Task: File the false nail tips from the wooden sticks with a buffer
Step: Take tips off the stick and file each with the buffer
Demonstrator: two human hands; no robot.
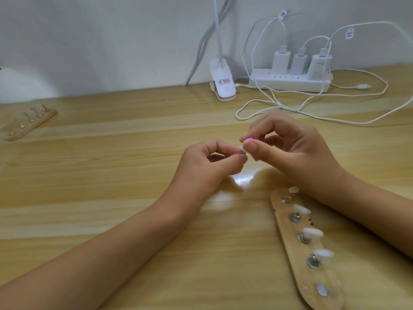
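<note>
My left hand pinches a small white false nail tip between thumb and forefinger above the table's middle. My right hand pinches a small pink buffer that touches the tip; most of the buffer is hidden by my fingers. Near my right forearm lies a wooden stick with several metal studs, several of them carrying white nail tips. A second wooden stick lies far left with bare metal holders.
At the back stand a white clip lamp base and a white power strip with three chargers. Loose white cables loop over the wooden table just behind my right hand. A wall closes the back.
</note>
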